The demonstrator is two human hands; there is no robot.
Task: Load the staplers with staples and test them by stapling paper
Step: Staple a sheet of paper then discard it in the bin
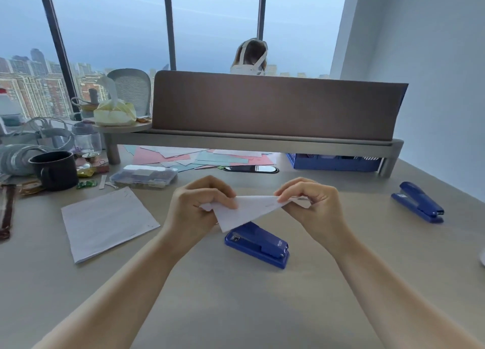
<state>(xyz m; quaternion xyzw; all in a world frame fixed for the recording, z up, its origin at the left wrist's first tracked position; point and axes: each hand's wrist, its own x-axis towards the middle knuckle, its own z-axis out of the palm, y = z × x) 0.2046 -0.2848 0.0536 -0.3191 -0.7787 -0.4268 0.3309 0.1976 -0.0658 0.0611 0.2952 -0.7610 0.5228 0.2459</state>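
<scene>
A folded white sheet of paper [245, 210] hangs above the desk between both hands. My left hand [195, 207] pinches its left end and my right hand [312, 204] pinches its right corner. Directly below the paper a closed blue stapler [259, 243] lies on the desk, its front end partly hidden by the sheet. A second blue stapler [418, 201] lies closed at the far right, away from both hands. A stack of white paper [107, 222] rests flat to the left of my left hand.
A clear plastic compartment box [143, 177] sits behind the paper stack, a black mug [55, 170] and clutter at far left. Coloured sheets [199, 157] and a blue basket [333, 162] lie under a desk shelf [262, 140] with a brown divider. A person sits beyond it.
</scene>
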